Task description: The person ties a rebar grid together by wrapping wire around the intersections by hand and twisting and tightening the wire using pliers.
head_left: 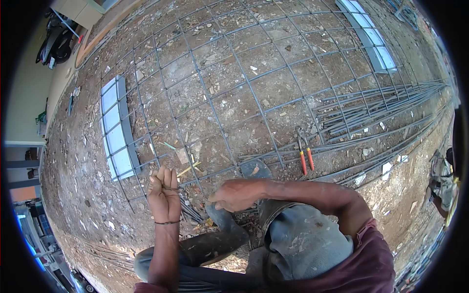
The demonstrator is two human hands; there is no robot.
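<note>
A grid of thin steel bars [196, 68] lies over the littered ground, raised at the left on a long white block [117, 132]. My left hand [164, 191], palm up with curled fingers, is by the grid's near left edge; a thin dark strand seems to cross its fingers, too small to name. My right hand [229, 195] is closed just above my bent knee, and what it holds, if anything, is hidden. Pliers with red handles [306, 161] rest on the ground to the right of my hands, beside the grid's near edge.
Another white block [373, 41] supports the grid's far right. Loose steel bars [391, 110] lie bundled on the right. A motorcycle [54, 41] stands at the upper left, and part of another person [442, 183] shows at the right edge.
</note>
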